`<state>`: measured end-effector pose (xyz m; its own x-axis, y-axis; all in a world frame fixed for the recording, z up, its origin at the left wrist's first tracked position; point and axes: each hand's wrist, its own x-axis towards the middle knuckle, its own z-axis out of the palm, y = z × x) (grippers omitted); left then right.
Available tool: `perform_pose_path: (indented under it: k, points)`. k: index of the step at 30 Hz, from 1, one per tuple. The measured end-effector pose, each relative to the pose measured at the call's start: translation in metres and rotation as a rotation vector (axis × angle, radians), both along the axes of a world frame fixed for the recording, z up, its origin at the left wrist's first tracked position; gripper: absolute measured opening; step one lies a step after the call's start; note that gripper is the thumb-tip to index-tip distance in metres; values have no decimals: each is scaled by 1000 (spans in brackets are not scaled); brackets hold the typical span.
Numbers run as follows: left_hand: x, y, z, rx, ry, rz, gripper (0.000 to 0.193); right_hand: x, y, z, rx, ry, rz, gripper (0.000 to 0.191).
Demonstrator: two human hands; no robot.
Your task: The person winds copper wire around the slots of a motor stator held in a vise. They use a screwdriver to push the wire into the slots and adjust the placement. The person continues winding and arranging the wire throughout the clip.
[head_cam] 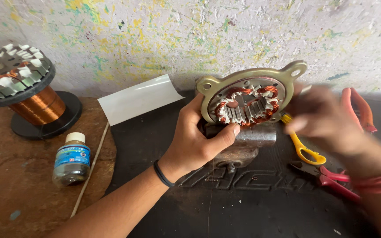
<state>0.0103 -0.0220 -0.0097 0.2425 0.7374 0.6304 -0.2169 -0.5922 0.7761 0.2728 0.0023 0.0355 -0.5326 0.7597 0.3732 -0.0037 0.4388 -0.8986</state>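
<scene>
We see the left hand (197, 139) at centre frame, fingers curled round the lower left rim of the motor stator (248, 98), thumb pressed along its bottom edge. The stator stands tilted on edge on a small metal vise (243, 143), centre right of frame, copper coils (248, 105) facing us. The right hand (327, 117) is at the stator's right side and motion-blurred; we cannot tell whether its fingers are spread or pinching anything. A yellow-handled tool (303, 147) pokes out just below it; we cannot tell if the hand holds it.

Risks as we judge them:
- The stator looks held mostly by the left hand; if that grip eases it could tip off the vise onto the dark mat (164, 141).
- The right hand is moving fast near the coils; a stray knock or tool tip could nick the wire coating or pull a turn loose.
- The white paper liners between the coils could shift if bumped.
- The left thumb lies close to the coils, so a slipping tool could jab it.
- Red-handled pliers (336, 180) at lower right and more red handles (360, 108) at the right edge crowd the right wrist; a sleeve or wrist could drag them.

Well apart, left of frame: copper wire spool (36, 103) with another stator core (12, 72) on top, small bottle (72, 161), thin stick (89, 169), white sheet (137, 99) leaning at the paint-flecked wall (199, 35).
</scene>
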Motion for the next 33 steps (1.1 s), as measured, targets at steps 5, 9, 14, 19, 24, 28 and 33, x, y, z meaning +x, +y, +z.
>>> perform_pose_path:
  k: [5, 9, 14, 19, 24, 28, 33]
  points:
    - [-1, 0, -2, -29, -23, -43, 36, 49, 19, 15, -37, -669, -858, 36]
    - [-1, 2, -1, -46, -32, -73, 40, 59, 32, 5, -172, -1310, -697, 35]
    - [0, 3, -2, -25, -23, -86, 43, 68, 34, -3, 48, -1529, -563, 31]
    - [1, 3, -2, -19, -41, -89, 43, 61, 29, -4, -3, -1630, -604, 25]
    - [4, 2, -3, -54, -40, -59, 42, 43, 23, 6, 19, -1477, -742, 26]
    - [3, 3, -4, -5, -31, -42, 40, 36, 29, 31, -69, -937, -775, 27]
    - [0, -1, -3, -7, -56, -59, 42, 20, 44, 79, 161, -289, -485, 27]
